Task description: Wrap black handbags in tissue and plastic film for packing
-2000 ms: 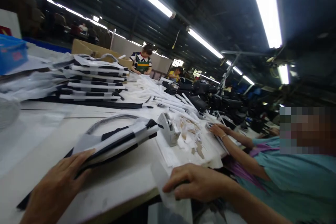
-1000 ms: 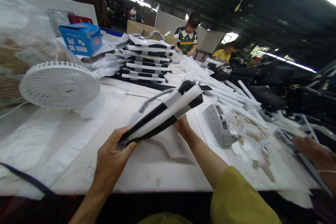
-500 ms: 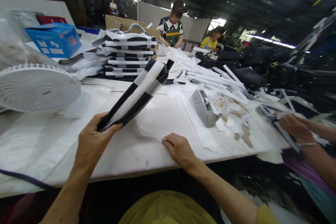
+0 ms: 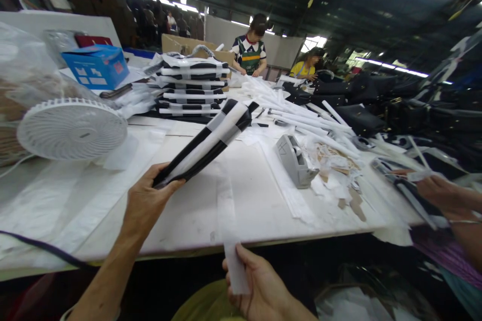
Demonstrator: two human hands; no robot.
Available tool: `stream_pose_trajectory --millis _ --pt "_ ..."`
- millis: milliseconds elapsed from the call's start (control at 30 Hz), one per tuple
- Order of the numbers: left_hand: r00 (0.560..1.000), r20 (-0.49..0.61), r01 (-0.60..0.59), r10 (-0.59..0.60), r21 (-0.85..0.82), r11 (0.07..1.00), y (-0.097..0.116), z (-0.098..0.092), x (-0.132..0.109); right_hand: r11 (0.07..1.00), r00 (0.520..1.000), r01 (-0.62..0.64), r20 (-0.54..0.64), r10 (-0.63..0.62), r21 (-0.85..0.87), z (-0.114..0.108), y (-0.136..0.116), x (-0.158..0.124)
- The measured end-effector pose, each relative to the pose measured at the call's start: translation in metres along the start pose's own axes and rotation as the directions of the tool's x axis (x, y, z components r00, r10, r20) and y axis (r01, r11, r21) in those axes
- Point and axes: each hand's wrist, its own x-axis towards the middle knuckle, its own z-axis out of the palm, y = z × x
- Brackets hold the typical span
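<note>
My left hand is wrapped round the lower end of a black-and-white bundle, which tilts up to the right above the white table. Grey bands cross the bundle near its upper end. Between the thumb and fingers of my right hand is a translucent white strip, low in front of the table's near edge. The strip stretches upward over the table, and its far end is faint below the bundle.
A grey tape dispenser stands right of centre, beside paper scraps. At left are a white fan and a blue box. Wrapped bundles are stacked behind. Another person's hands work at right.
My right hand has moved down toward me and turned, and the strip now shows as a long, straight length. My left hand still holds the bundle. The whole view has shifted slightly.
</note>
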Motion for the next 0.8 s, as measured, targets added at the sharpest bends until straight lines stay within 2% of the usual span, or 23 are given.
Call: stream_pose_trajectory --millis 67,100,133,200,233,267,300,367,433,467,533,600,667,800 --pt "0.990 -0.001 -0.139 0.139 0.038 0.990 -0.001 0.008 -0.008 0.959 0.993 0.102 0.078 -0.084 -0.265 -0.007 -0.001 0.000" --pt "0.972 0.001 -0.234 0.235 0.069 0.970 -0.002 0.013 -0.013 0.880 0.981 0.187 0.136 -0.141 -0.436 -0.012 -0.006 -0.002" --pt "0.940 0.011 -0.339 0.340 0.110 0.934 -0.004 0.018 -0.019 0.741 0.961 0.276 0.203 -0.189 -0.612 -0.016 -0.013 -0.007" --pt "0.833 0.055 -0.550 0.551 0.198 0.811 -0.009 0.029 -0.031 0.347 0.927 0.369 0.313 -0.209 -0.862 -0.021 -0.033 -0.024" --pt "0.765 0.081 -0.638 0.639 0.232 0.734 -0.012 0.034 -0.037 0.174 0.922 0.370 0.339 -0.187 -0.912 -0.021 -0.046 -0.036" --pt "0.702 0.102 -0.703 0.704 0.256 0.664 -0.015 0.038 -0.042 0.064 0.932 0.344 0.333 -0.143 -0.937 -0.017 -0.060 -0.049" --pt "0.650 0.112 -0.748 0.751 0.268 0.607 -0.018 0.042 -0.047 0.029 0.951 0.301 0.298 -0.085 -0.953 -0.010 -0.073 -0.061" --pt "0.587 0.102 -0.793 0.803 0.274 0.545 -0.023 0.046 -0.053 0.095 0.974 0.227 0.228 -0.004 -0.969 0.011 -0.102 -0.078" --pt "0.569 0.086 -0.803 0.818 0.270 0.531 -0.027 0.049 -0.055 0.164 0.970 0.243 0.237 -0.055 -0.956 0.040 -0.131 -0.076" --pt "0.565 0.082 -0.806 0.821 0.268 0.528 -0.029 0.049 -0.056 0.140 0.954 0.286 0.267 -0.137 -0.948 0.056 -0.146 -0.066" --pt "0.562 0.089 -0.810 0.822 0.263 0.525 -0.030 0.050 -0.055 -0.035 0.892 0.318 0.312 -0.326 -0.947 0.084 -0.176 -0.034" --pt "0.563 0.091 -0.810 0.821 0.255 0.527 -0.030 0.049 -0.054 -0.282 0.822 0.205 0.321 -0.470 -0.937 0.109 -0.205 0.010" --pt "0.563 0.089 -0.811 0.822 0.250 0.529 -0.029 0.049 -0.054 -0.338 0.817 0.105 0.275 -0.507 -0.935 0.127 -0.228 0.054" --pt "0.574 0.106 -0.805 0.812 0.257 0.536 -0.025 0.051 -0.054 -0.268 0.888 -0.051 0.079 -0.453 -0.962 0.149 -0.251 0.120"
